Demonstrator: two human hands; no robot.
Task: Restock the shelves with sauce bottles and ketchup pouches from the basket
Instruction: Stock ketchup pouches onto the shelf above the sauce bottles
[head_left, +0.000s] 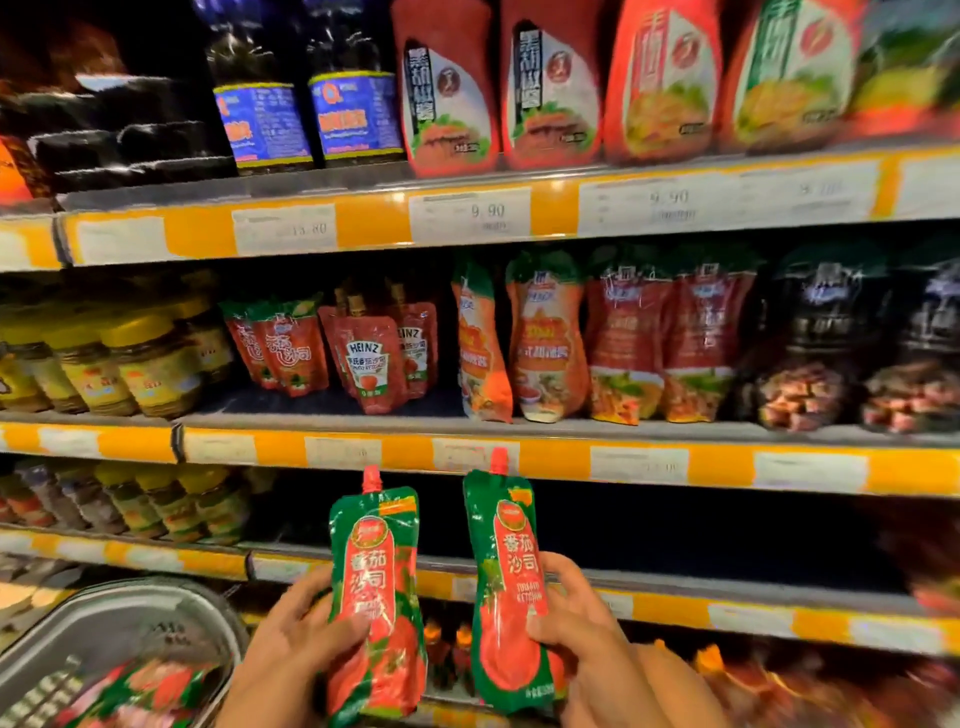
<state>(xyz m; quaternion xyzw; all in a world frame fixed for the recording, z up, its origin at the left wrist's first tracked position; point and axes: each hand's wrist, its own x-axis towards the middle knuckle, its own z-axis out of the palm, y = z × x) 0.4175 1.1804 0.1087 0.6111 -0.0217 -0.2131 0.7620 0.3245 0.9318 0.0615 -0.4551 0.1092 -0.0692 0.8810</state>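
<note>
Restocking step: left hand (301, 631) and right hand (574, 618) each grip a ketchup pouch (376, 587), next needing placement upright on the dark shelf gap (675, 525).

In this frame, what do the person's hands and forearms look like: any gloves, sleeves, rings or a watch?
Both hands are bare: no gloves on the left hand or the right hand. No ring shows on the visible fingers. The forearms in view carry no sleeve, and no watch or band appears at either wrist, though the picture is slightly blurred.

You can read "HEINZ" on the Heinz ketchup pouch (370, 364), and "9.90" on two shelf price tags (485, 212).
</note>
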